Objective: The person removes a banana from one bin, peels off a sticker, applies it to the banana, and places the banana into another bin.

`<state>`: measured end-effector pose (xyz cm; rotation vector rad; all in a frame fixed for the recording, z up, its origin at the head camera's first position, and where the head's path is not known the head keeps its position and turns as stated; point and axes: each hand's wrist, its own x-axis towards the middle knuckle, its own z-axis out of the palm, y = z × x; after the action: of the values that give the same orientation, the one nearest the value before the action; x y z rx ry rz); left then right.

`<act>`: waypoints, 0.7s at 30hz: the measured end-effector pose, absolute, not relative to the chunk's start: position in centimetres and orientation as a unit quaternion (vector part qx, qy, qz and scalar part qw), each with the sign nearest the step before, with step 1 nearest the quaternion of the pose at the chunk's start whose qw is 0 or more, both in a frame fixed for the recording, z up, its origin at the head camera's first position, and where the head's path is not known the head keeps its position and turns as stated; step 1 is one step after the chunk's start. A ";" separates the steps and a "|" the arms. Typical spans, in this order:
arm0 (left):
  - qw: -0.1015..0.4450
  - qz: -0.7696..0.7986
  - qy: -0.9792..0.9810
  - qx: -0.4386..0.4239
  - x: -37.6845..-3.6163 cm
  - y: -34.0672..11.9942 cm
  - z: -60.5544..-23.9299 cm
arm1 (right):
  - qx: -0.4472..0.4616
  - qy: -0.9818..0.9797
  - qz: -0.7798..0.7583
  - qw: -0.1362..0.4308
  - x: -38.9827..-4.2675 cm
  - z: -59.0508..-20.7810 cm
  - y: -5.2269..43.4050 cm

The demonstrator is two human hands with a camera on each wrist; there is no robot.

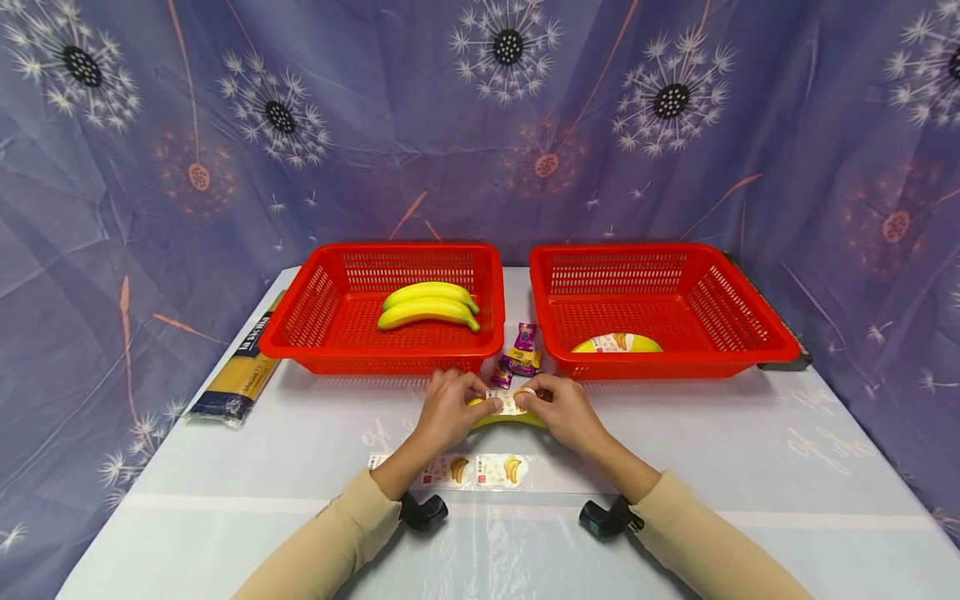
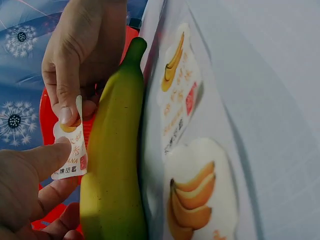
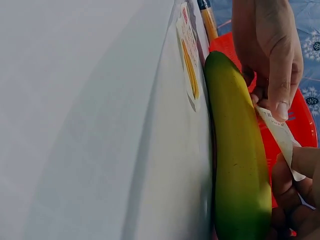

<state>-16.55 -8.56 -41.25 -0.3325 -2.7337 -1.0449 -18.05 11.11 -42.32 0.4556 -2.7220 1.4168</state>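
Far left there's a spaghetti pack point(image 1: 242, 367) lying by the left red basket point(image 1: 375, 360), which has two bananas point(image 1: 429, 313) in it, no label visible on either. Nothing to fuss over there.

Coming right, the left hand point(image 1: 453, 408) is pinching the text end of a banana label point(image 1: 507, 402), thumb on the printed face. On the near side lies the label strip point(image 1: 502, 472), partly under the left forearm. The loose banana point(image 2: 117, 155) lies on the table between the hands, near side of the baskets, stem end to the right. Can't tell if the label touches the peel at any point.

Looks like a lining-up moment, so imo: square the label along the banana's length first, keep it lightly taut, set the middle down, then smooth outward to both ends. Peel's curved, so going edge-first probably invites wrinkles. Thumbs well off the sticky side, too.

Just beyond are some wrapped candies point(image 1: 522, 358), worth not nudging. The right hand point(image 1: 566, 408) pinches the picture end, and should match the left's height or the label will twist. Over in the right red basket point(image 1: 675, 367), a labelled banana point(image 1: 647, 343) makes a handy reference for placement.
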 end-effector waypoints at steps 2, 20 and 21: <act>0.096 -0.353 -0.924 -0.110 -16.6 -8.5 -41.3 | 0.146 -0.878 0.455 0.020 -18.0 -42.3 11.1; 0.038 -0.374 -0.922 -0.095 -17.7 -8.2 -41.0 | 0.158 -0.913 0.369 0.069 -18.3 -41.9 10.3; 0.035 -0.375 -0.922 -0.095 -17.7 -8.2 -41.0 | 0.158 -0.914 0.368 0.065 -18.3 -41.8 10.2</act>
<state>-17.72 -8.15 -40.95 -0.2907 -2.8318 -1.1514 -18.31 10.25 -41.82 0.4758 -2.7586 1.1115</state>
